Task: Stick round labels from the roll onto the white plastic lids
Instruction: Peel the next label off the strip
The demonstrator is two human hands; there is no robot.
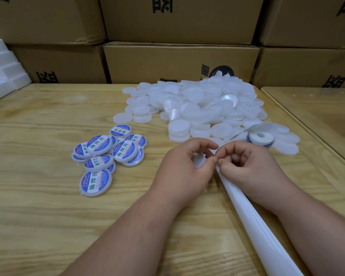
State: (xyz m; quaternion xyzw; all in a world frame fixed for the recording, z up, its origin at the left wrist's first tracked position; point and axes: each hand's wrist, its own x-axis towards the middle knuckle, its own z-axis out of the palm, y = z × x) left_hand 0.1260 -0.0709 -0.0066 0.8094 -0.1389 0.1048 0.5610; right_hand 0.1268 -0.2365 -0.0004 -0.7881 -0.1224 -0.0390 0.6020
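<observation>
Nearest me, a white backing strip (253, 218) runs from the lower right up between my hands on the wooden table (38, 206). My left hand (184, 172) curls around a white lid (197, 159), mostly hidden under my fingers; my right hand (247, 168) pinches the strip where it meets my left thumb, though I cannot tell whether a label is between the fingertips. To the left lies a cluster of labelled lids (108, 158), about ten, some overlapped so the count is unsure; each round label has a blue rim and green Chinese characters reading 助焊膏. Just beyond my right hand sits one label roll (260, 138), blue at its edge. Farther back is a pile of bare lids (203, 104), too many to count. Behind stand six cardboard boxes (179, 62) with partly cut-off black characters, and white foam blocks (4, 70) at far left.
</observation>
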